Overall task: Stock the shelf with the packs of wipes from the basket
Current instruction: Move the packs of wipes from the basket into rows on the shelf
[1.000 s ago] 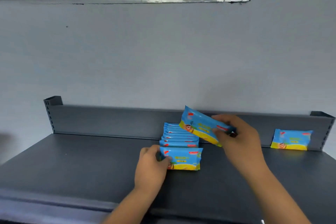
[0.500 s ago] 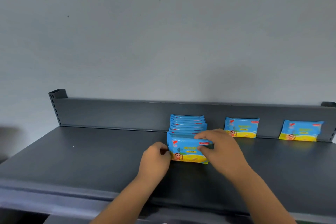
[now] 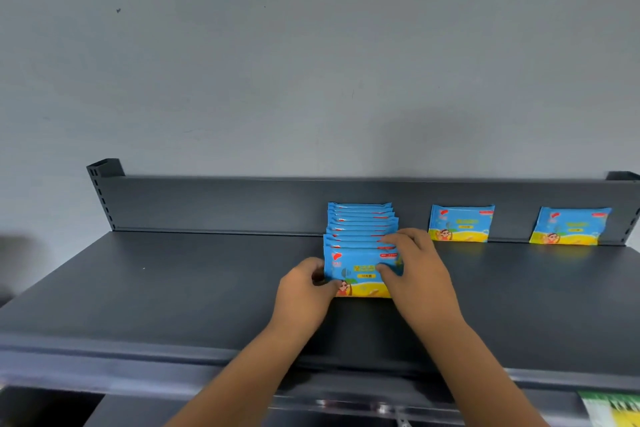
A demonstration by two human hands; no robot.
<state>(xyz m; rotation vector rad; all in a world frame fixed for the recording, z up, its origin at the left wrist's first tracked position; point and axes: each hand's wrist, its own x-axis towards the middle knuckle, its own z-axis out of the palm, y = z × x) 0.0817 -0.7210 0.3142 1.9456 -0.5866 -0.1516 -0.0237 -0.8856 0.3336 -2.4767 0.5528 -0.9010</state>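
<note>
Gripping the front pack of wipes from both sides: left hand curled round its left edge with the thumb on the printed face, right hand curled over its right edge and top, fingertips reaching onto the packs behind. Standing upright at the head of a tight row of packs, stretching from mid-depth of the shelf back to the rear panel, a little right of centre. Glossy soft plastic film, flat and rectangular, blue above and yellow below, printed with a cartoon figure and a red mark near the top left corner. Leaning against the rear panel toward the shelf's right rear corner: a second pack and a third pack, well apart. Matte dark grey metal for shelf and panel, with slotted uprights at both rear corners. Behind, a smooth pale grey wall.
</note>
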